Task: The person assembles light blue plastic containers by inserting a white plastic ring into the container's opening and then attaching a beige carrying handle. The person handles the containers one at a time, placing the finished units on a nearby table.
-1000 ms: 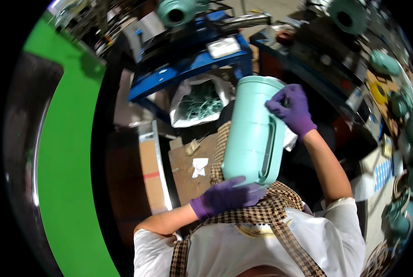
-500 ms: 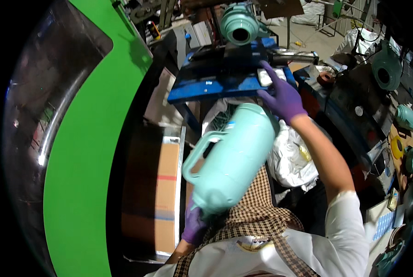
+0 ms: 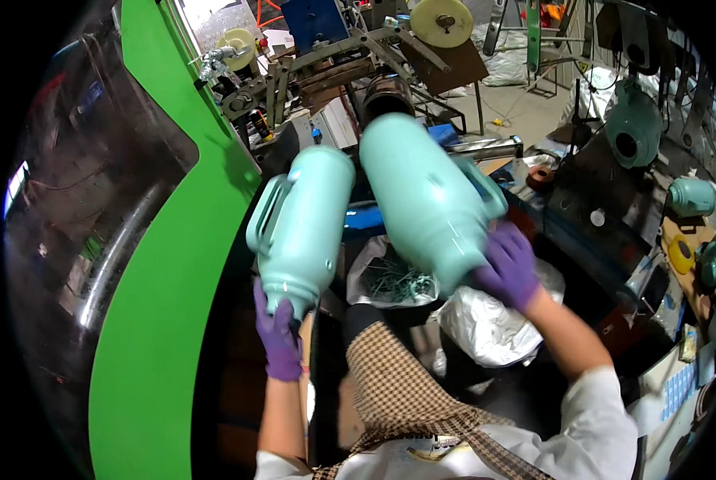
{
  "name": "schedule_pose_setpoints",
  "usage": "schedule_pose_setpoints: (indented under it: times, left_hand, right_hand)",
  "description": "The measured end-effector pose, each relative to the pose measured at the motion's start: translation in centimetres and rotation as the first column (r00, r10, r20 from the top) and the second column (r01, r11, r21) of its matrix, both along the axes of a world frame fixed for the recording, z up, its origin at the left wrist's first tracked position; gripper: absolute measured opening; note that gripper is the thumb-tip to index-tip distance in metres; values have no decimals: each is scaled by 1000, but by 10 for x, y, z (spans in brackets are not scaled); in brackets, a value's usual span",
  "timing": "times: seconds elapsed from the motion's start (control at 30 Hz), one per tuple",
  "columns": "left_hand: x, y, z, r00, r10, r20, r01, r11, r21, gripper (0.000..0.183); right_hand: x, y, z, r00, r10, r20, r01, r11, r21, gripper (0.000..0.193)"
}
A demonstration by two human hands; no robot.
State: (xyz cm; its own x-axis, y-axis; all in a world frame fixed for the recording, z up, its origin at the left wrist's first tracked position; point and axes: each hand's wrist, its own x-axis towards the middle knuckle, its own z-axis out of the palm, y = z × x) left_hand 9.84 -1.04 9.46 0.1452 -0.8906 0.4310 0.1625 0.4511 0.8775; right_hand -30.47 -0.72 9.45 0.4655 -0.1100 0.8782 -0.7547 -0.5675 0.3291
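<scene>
In purple gloves, both my hands hold mint-green plastic thermos casings, each with a side handle. My left hand (image 3: 279, 340) is closed round the narrow lower end of the left casing (image 3: 314, 208), which tilts away from me, its handle to the left. My right hand (image 3: 510, 268) grips the narrower near end of the right casing (image 3: 414, 188), slightly blurred, with its handle on the right. The two casings are raised side by side and appear slightly apart. Behind them the blue table (image 3: 364, 216) is mostly hidden.
A curved green panel (image 3: 154, 320) stands close on my left. Below the casings are a bag of green plastic trimmings (image 3: 398, 280) and a silvery-white bag (image 3: 490, 324). More mint-green casings (image 3: 691, 198) stand on the right bench. Metal frames and a yellow reel (image 3: 442, 22) are beyond.
My right hand, open over the blue table before, now grips a second casing, and the one on the table is gone from there. My left hand has raised its casing and turned it more upright.
</scene>
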Motion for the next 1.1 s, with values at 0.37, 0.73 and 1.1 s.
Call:
schedule_pose_setpoints:
  times: [0.37, 0.73, 1.1]
  left_hand:
    - [-220, -260, 87, 39, 622, 782, -7, 783, -622, 96]
    - [-276, -166, 141, 32, 525, 850, 541, 706, -457, 96]
    - [-207, 9, 132, -484, -290, 826, 739, 369, 563, 91]
  right_hand:
    - [-45, 191, -48, 740, 2, 673, -415, 788, 454, 38]
    - [-31, 162, -35, 687, -48, 725, -427, 781, 456, 32]
    - [17, 132, -21, 284, 51, 958, -945, 184, 270, 68]
